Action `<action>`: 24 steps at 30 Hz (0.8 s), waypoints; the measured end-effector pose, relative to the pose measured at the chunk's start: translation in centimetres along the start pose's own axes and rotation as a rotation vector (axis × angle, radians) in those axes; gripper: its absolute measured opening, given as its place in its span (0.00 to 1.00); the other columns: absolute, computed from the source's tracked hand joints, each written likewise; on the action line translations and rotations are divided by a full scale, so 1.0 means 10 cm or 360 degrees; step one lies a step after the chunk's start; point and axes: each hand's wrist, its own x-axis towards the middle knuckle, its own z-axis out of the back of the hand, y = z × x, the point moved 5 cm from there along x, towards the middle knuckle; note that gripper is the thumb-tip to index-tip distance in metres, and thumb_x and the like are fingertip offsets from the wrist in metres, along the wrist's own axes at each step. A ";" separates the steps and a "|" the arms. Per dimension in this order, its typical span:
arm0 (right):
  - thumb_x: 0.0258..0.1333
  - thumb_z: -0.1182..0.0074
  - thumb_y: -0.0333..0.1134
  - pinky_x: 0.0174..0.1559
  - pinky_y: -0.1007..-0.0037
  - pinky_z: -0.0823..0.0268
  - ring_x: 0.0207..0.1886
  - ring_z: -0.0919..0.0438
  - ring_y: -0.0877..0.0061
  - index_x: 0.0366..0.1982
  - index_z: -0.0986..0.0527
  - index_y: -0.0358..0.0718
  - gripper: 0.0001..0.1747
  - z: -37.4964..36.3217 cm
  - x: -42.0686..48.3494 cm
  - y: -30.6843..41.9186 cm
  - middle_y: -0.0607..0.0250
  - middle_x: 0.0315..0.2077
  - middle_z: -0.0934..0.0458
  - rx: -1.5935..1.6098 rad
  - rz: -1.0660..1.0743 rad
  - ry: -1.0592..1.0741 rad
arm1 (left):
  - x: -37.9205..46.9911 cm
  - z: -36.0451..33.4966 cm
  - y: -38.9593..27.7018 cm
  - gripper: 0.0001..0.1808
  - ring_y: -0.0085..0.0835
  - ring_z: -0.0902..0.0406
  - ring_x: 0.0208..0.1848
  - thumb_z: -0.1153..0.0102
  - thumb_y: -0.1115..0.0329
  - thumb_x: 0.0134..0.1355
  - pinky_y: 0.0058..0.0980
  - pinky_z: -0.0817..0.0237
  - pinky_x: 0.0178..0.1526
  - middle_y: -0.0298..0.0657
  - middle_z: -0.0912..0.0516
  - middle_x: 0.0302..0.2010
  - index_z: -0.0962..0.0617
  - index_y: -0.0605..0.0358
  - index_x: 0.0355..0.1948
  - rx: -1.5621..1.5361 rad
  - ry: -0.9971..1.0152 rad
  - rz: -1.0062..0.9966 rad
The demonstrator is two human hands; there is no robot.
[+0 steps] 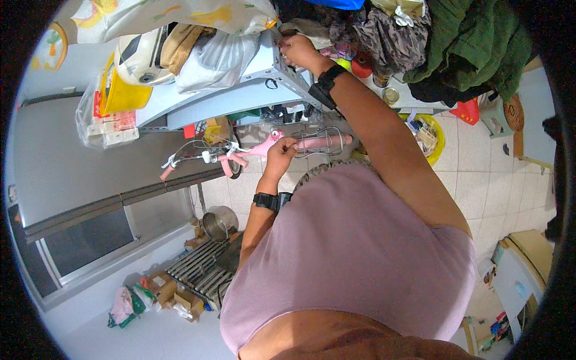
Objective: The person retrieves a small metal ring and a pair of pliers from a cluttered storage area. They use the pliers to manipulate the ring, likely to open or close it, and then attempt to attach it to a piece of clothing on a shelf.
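Observation:
My right hand (298,51) reaches to the corner post (275,45) of a metal shelf rack. Its fingers are curled close to the post, and what they touch is partly hidden. Lower down, my left hand (281,157) is above a pink child's bicycle (263,147), with thumb and fingertips drawn together. Whether something small sits between those fingertips is unclear. Beside that hand, the bicycle's metal wire carrier (330,140) extends to the right, and its handlebar grip (167,173) points left.
A white plastic bag (218,58), a white appliance (141,56) and a yellow container (123,96) crowd the shelf. A red ball (361,65) and an open can (390,95) lie near my right forearm. A yellow basket (438,139) of items stands on the tiled floor (472,180).

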 end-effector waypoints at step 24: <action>0.59 0.53 0.46 0.37 0.58 0.33 0.35 0.24 0.53 0.35 0.24 0.34 0.20 0.24 -2.47 -2.39 0.44 0.31 0.23 -0.0739 -0.0097 -0.0335 | -0.68 0.23 0.98 0.09 0.21 0.25 0.31 0.41 0.75 0.56 0.20 0.33 0.37 0.35 0.20 0.29 0.22 0.62 0.39 0.0092 0.0192 0.0250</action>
